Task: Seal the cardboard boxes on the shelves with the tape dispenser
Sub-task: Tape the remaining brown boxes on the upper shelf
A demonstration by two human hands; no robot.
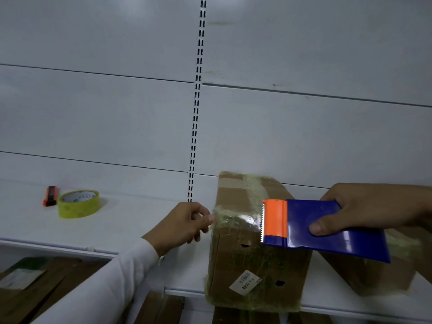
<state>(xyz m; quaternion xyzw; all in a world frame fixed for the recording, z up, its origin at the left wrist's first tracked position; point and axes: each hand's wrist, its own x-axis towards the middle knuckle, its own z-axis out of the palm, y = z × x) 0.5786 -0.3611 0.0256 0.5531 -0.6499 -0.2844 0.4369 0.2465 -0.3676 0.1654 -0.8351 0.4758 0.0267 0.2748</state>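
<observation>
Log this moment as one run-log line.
left hand: pinches tape end | right hand: holds tape dispenser | tape stretched over cardboard box

White shelf (131,220): cardboard box (247,265), second box (378,274), tape roll (78,203), orange cutter (50,195)

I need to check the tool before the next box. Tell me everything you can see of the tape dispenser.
The tape dispenser is a flat blue body, plastic by its look, with an orange head that carries a toothed cutting edge. The right hand grips it, thumb on the blue face. It is held over the cardboard box on the shelf, teeth facing left. A stretch of clear tape runs from its teeth to the left hand, which pinches the free end.
</observation>
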